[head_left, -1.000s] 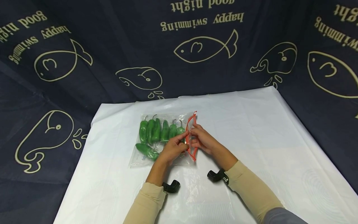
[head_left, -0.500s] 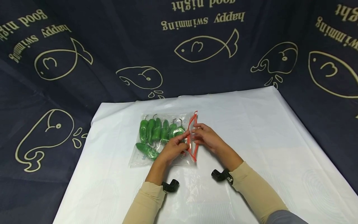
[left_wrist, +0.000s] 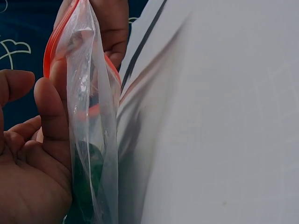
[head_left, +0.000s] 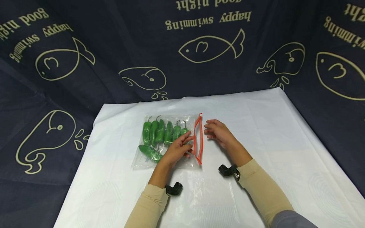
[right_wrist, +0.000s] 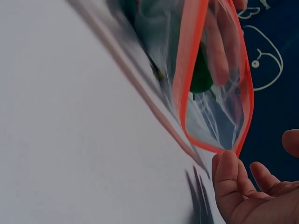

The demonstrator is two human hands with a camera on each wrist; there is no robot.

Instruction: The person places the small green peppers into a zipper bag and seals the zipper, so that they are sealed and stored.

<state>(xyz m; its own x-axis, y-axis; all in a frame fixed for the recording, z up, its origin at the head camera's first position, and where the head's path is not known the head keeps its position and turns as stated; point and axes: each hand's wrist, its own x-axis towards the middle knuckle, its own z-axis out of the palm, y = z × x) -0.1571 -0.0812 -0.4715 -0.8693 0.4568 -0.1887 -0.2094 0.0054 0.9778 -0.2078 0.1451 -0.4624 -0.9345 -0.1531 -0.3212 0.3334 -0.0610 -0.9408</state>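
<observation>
A clear zip bag (head_left: 137, 165) with a red zip edge (head_left: 201, 142) lies flat on the white-covered table, its mouth gaping toward the right. Inside are several green peppers (head_left: 146, 133), most in a row with stems pointing away, one slanting below them. My left hand (head_left: 176, 152) rests on the bag beside the mouth, fingers extended; in the left wrist view its fingers (left_wrist: 51, 105) touch the plastic. Just right of the mouth is my right hand (head_left: 220, 134), its fingers loosely bent and holding nothing. The right wrist view looks into the gaping red rim (right_wrist: 190, 70).
The white cloth (head_left: 256, 126) covers the table. A dark blue curtain (head_left: 216, 79) printed with fish and whales hangs behind it and at both sides. Each wrist carries a black camera mount, such as the left one (head_left: 174, 189).
My right hand has let go of the bag's edge and drawn back to the right. The left hand's fingers have loosened from the edge, and the red mouth stands wider.
</observation>
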